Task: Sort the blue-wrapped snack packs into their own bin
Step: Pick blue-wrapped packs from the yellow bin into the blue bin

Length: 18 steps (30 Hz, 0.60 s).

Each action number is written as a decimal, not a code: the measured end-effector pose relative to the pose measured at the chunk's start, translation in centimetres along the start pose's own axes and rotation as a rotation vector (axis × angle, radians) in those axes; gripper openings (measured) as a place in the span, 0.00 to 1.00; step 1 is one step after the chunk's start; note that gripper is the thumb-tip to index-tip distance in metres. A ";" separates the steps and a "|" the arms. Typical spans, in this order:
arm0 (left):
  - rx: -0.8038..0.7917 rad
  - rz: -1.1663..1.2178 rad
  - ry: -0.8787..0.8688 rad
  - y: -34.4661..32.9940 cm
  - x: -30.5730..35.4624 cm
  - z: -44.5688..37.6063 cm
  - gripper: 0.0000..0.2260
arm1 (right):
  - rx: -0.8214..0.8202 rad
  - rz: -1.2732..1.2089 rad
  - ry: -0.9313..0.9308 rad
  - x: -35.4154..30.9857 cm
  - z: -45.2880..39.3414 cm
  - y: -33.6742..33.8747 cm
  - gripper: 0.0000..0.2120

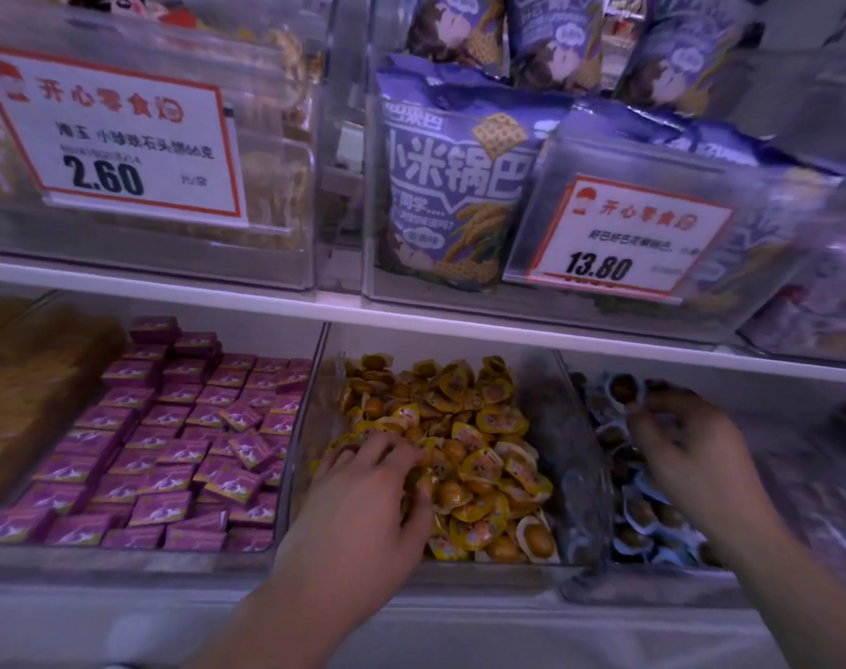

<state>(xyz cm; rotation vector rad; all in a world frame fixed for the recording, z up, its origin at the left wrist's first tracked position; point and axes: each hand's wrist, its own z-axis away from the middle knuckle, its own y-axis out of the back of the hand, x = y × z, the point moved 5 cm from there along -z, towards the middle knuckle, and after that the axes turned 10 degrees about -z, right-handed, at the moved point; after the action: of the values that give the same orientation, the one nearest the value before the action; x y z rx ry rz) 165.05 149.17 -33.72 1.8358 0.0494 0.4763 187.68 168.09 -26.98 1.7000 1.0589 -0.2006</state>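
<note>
Blue-wrapped packs (pixel 648 519) lie jumbled, no common axis, under right hand (pixel 691 456).

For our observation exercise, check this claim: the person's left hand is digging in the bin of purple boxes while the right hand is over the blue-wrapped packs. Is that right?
Not quite. The head view shows the left hand in the bin of yellow-wrapped packs, not among the purple boxes beside it. The right hand is indeed over the blue-wrapped packs.
</note>
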 end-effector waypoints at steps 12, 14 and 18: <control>0.418 0.067 0.179 6.1 -4.4 0.4 0.18 | -0.756 0.417 0.443 -8.6 5.7 -9.7 0.25; 0.295 0.218 0.279 5.5 -5.0 0.3 0.20 | -0.893 0.421 0.429 -8.2 6.2 -12.0 0.26; 0.232 0.270 0.265 4.8 -5.2 0.3 0.25 | -1.118 0.415 0.285 -6.5 4.6 -15.8 0.41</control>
<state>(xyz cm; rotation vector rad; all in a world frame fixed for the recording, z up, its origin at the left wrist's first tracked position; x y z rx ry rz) 159.38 145.99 -30.89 2.0048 0.0385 0.9348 173.97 161.22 -35.89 0.8698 0.7383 0.7902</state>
